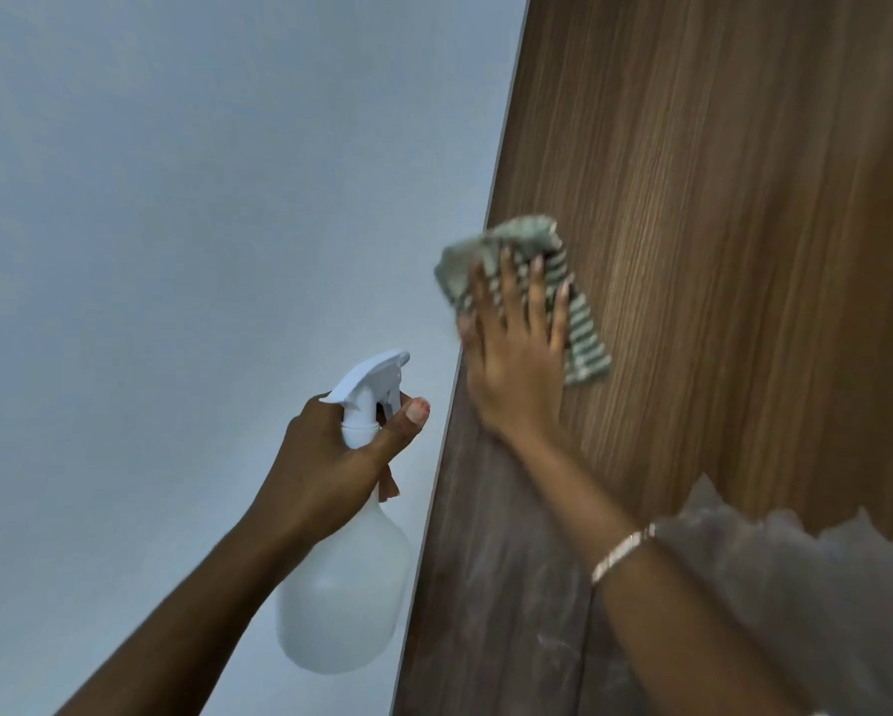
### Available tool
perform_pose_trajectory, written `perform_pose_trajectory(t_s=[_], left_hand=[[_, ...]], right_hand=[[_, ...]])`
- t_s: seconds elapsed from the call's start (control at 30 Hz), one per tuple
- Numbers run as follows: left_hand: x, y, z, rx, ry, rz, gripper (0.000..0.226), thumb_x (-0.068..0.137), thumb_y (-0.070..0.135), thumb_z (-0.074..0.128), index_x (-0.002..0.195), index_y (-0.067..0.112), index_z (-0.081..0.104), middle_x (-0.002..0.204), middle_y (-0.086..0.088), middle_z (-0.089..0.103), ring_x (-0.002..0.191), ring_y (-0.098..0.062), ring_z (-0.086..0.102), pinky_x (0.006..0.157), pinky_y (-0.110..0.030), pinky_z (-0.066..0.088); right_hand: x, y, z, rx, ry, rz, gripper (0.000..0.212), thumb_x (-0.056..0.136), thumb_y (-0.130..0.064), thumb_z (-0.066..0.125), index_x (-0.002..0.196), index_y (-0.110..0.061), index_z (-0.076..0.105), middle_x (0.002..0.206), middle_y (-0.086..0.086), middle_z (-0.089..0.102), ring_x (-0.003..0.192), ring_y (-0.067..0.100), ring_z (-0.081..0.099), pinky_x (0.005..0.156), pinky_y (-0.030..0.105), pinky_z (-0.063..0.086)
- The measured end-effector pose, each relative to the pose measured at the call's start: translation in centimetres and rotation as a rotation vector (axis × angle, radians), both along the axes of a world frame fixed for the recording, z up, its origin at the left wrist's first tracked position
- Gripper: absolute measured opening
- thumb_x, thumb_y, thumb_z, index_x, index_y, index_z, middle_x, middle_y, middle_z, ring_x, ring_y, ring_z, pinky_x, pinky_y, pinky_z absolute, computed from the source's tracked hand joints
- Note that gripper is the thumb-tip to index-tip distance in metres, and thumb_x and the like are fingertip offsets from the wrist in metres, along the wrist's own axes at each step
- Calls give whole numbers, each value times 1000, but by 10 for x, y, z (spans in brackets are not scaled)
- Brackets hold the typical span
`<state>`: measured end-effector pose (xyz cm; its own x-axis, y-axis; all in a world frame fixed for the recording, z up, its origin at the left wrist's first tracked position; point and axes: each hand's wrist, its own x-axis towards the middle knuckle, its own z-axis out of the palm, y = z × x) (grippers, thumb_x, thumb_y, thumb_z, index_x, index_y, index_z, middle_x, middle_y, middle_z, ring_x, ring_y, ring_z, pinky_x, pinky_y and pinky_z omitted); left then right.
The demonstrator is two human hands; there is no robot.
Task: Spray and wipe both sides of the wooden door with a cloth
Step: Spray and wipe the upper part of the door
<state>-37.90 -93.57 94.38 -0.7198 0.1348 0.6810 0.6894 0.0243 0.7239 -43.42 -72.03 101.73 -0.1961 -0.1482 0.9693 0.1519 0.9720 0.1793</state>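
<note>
Head view: brown wood-grain door (718,198) is filling the right half of frame, its left edge running diagonally against a plain pale grey-blue wall (176,198). Right hand (517,348) is lying flat with fingers straight and slightly spread, pressing a green-and-white striped cloth (581,333) against the door face near that edge; cloth is bunching above the fingertips and sticking out past the door edge a bit. Hand and cloth are motion-blurred. A thin silver bracelet (621,552) is sitting on the right wrist. Left hand (331,457) is gripping the neck of a white plastic trigger spray bottle (341,602), fingers curled round it, thumb up beside the trigger; bottle is hanging upright just left of the door edge, not touching it. Lower door surface is looking duller and streaky.
</note>
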Motion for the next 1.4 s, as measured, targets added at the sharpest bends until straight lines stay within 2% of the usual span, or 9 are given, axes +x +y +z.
perform_pose_trajectory(t_s=[0.17,0.33,0.5,0.7,0.83,1.07,1.17,1.3,1.4], left_hand=[[10,-3,-9,-13,0,-11,38,84,60,58,102,27,66,67,-3,73,56,-15,70,66,-27,53],[11,-8,-12,-30,-7,1,39,86,58,58,108,27,66,71,-2,73,59,-16,71,65,-23,52],[8,-4,-13,-42,-11,23,40,87,58,58,109,26,65,74,0,74,60,-15,70,63,-22,52],[12,-3,-23,-27,-17,-9,35,85,58,58,100,28,65,74,-3,74,56,-16,69,64,-25,52],[17,-3,-28,-47,-23,-6,43,82,61,56,103,25,68,66,3,71,55,-14,68,55,-11,47],[14,-6,-33,-40,-35,4,38,85,57,57,107,27,65,72,-1,73,65,-16,72,59,-15,48],[13,-3,-34,-37,-32,8,36,85,58,56,104,28,65,69,-1,72,63,-14,71,55,-10,46],[12,0,-37,-21,-23,-8,36,83,59,57,99,28,66,66,-3,71,56,-14,69,59,-16,49],[15,2,-39,-37,-18,-25,36,85,57,58,97,25,69,62,0,69,55,-13,68,55,-11,47]], right_hand=[[11,-1,-113,19,-100,0,63,109,-52,36,165,-29,19,172,-2,17,159,24,11,126,59,11],[-3,0,6,-7,-24,-9,63,108,-56,26,166,-32,14,173,-3,9,160,23,-2,127,54,-3],[-13,-2,88,-115,99,-61,66,107,-61,21,165,-30,14,173,0,10,160,28,4,127,56,3],[3,-8,-76,-114,30,-11,65,110,-53,32,166,-24,14,173,3,8,160,30,5,126,59,11],[8,-9,-156,-82,-28,0,64,108,-51,42,164,-27,23,171,-1,19,157,27,22,124,61,18],[-12,-4,26,-151,146,-40,62,110,-53,29,165,-26,20,173,1,15,159,30,9,125,59,10],[-17,-9,48,-169,174,-66,61,111,-53,25,165,-26,20,173,2,15,159,31,9,125,59,12],[-3,-14,-55,-152,100,-39,64,111,-49,34,166,-23,16,173,3,10,160,29,4,126,59,11],[10,-14,-151,-99,6,-17,66,108,-48,46,164,-23,23,172,0,18,158,29,19,125,60,15]])
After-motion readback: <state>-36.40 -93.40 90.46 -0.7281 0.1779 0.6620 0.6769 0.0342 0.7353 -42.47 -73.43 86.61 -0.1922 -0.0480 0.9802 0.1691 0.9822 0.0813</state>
